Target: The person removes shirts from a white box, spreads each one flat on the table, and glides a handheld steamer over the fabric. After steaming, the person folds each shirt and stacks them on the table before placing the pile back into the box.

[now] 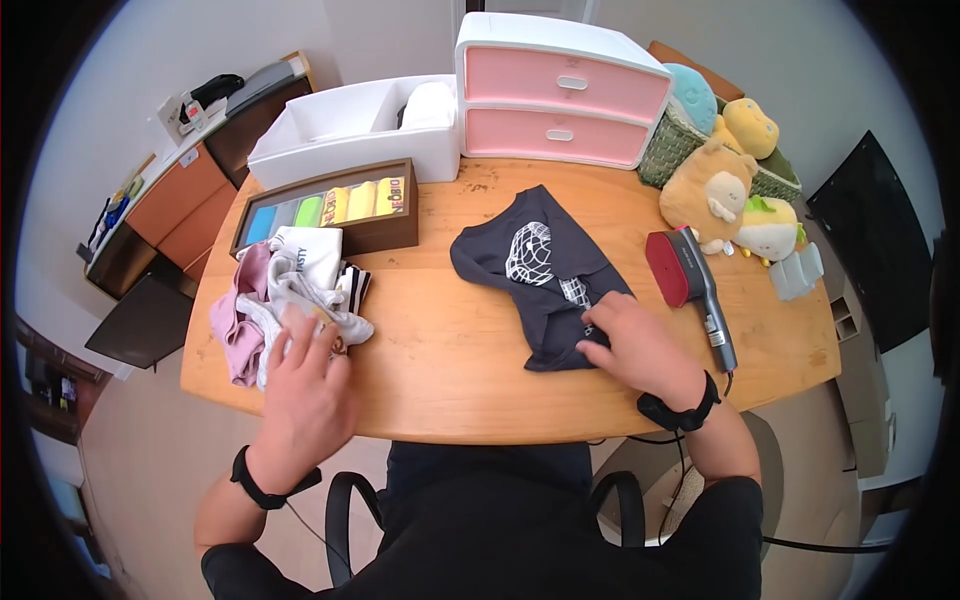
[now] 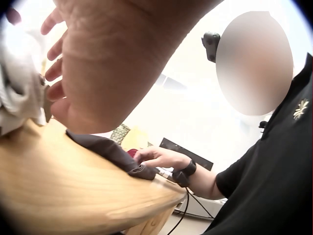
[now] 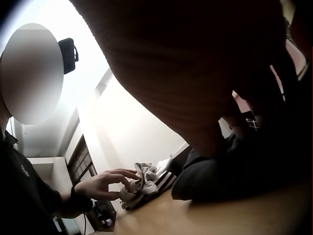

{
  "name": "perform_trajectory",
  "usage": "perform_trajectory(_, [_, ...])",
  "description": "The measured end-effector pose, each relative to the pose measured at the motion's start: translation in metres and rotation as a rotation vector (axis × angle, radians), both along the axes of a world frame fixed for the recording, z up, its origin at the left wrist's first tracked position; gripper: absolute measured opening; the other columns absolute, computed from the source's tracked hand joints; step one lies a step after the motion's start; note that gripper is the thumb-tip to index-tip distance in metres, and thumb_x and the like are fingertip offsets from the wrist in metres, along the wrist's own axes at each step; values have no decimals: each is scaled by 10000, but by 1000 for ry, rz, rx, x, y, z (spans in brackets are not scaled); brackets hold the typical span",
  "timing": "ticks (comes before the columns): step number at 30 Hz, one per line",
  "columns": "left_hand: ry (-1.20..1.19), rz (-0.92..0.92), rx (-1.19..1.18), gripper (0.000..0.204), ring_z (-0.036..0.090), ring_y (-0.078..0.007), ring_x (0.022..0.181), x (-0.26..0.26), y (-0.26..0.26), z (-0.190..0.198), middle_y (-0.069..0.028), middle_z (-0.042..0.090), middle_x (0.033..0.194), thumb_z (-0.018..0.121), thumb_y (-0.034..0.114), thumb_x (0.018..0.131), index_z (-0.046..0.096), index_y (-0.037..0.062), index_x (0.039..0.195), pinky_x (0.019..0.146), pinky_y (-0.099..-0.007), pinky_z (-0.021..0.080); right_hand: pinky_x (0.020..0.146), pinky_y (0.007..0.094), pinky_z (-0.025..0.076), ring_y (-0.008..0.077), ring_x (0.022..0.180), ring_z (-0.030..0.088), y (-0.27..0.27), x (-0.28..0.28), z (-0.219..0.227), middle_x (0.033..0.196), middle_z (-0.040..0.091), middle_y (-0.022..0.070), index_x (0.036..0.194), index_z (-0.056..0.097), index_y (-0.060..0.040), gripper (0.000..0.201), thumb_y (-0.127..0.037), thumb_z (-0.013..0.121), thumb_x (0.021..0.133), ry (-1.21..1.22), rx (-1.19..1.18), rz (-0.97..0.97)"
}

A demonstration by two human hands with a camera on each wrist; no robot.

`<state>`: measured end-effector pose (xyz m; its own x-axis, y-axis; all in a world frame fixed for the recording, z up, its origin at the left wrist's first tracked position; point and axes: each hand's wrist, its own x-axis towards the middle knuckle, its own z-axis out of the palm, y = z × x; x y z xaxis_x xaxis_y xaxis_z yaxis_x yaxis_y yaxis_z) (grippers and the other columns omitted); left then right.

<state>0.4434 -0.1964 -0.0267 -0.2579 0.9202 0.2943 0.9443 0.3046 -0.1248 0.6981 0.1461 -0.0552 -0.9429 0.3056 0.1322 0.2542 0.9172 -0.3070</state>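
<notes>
A dark grey garment (image 1: 485, 255) with a white web print lies partly folded in the middle of the wooden table. My right hand (image 1: 640, 345) rests on its right side, fingers spread over the cloth and thumb near the lower edge. On the left is a loose heap of clothes: a pink garment (image 1: 237, 340), a white one with lettering (image 1: 312, 255) and a light grey one (image 1: 345, 322). My left hand (image 1: 308, 390) is over the heap's near side, its fingers loosely bent at the light grey cloth. The left wrist view shows no cloth gripped by those fingers.
Behind the heap stands a brown box (image 1: 400, 235) of rolled coloured items, then a white divided bin (image 1: 350, 155). A pink-fronted drawer unit (image 1: 565, 130) is at the back. Plush toys (image 1: 695, 195) and a red-headed corded appliance (image 1: 705, 300) sit on the right.
</notes>
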Motion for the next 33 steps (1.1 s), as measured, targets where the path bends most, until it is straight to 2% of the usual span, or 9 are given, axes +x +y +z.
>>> perform_trajectory(4, [-263, -204, 56, 500, 519, -443, 1402, 18, 56, -5, -267, 588, 1398, 789, 117, 763, 647, -22, 1222, 1132, -528, 454, 940, 454, 518, 342, 1088, 617, -8, 5, -1, 1082, 653, 136, 1227, 708, -15, 444, -205, 837, 846, -66, 16, 84])
perform_trajectory(8, [-119, -260, 74, 615, 490, -440, 1439, 13, 139, -33, -248, 511, 1542, 778, 161, 828, 611, 9, 1400, 1119, -485, 477, 931, 439, 513, 335, 1085, 606, -19, 17, 3, 1081, 638, 133, 1251, 703, -19, 479, -165, 829, 812, -62, 21, 132])
perform_trajectory(11, [-13, -249, 113, 422, 539, -401, 1370, -7, 191, -64, -201, 610, 1413, 703, 129, 872, 675, 54, 1286, 1060, -476, 507, 903, 448, 514, 335, 1053, 615, -19, 25, -12, 1054, 629, 109, 1146, 698, -50, 362, -84, 783, 795, -8, 66, 132])
perform_trajectory(14, [-173, -210, -143, 224, 595, -355, 1247, -15, 204, -60, -151, 671, 1197, 653, 110, 886, 695, 82, 1105, 953, -475, 529, 865, 454, 512, 337, 1011, 628, -14, 29, -12, 1013, 634, 101, 1005, 674, -75, 243, -38, 740, 775, 20, 93, 160])
perform_trajectory(16, [-82, -223, 11, 83, 683, -290, 1011, -18, 183, -77, -80, 694, 970, 657, 151, 899, 734, 120, 892, 849, -475, 524, 839, 455, 512, 340, 979, 635, -2, 34, -11, 973, 639, 107, 968, 671, -78, 225, -40, 736, 756, -2, 110, 170])
perform_trajectory(22, [108, -58, -508, 157, 715, -239, 931, 22, 78, -34, -60, 722, 951, 646, 198, 925, 775, 125, 973, 811, -429, 515, 768, 459, 499, 351, 884, 637, 36, 26, 13, 859, 620, 111, 864, 640, -77, 78, -49, 668, 796, 125, 255, 107])
perform_trajectory(26, [-9, -136, -462, 114, 708, -273, 897, 23, 55, -28, -86, 686, 913, 642, 168, 895, 713, 98, 949, 774, -425, 536, 749, 444, 495, 347, 884, 637, 32, 36, 10, 896, 615, 119, 849, 644, -60, 27, -40, 637, 832, 113, 365, 37])
perform_trajectory(30, [-148, -347, -421, 288, 714, -320, 868, 24, 56, -15, -110, 683, 862, 724, 349, 913, 701, 65, 950, 751, -461, 551, 808, 464, 517, 350, 945, 644, 31, 70, 3, 922, 618, 127, 870, 652, -28, 42, -15, 639, 833, 2, 337, -94])
perform_trajectory(33, [-322, -301, -575, 418, 718, -367, 892, 17, 67, 4, -146, 688, 839, 732, 453, 935, 688, 38, 955, 775, -486, 563, 873, 472, 531, 359, 1008, 643, 30, 84, -7, 956, 632, 135, 949, 676, -11, 122, -1, 658, 829, -41, 298, -190])
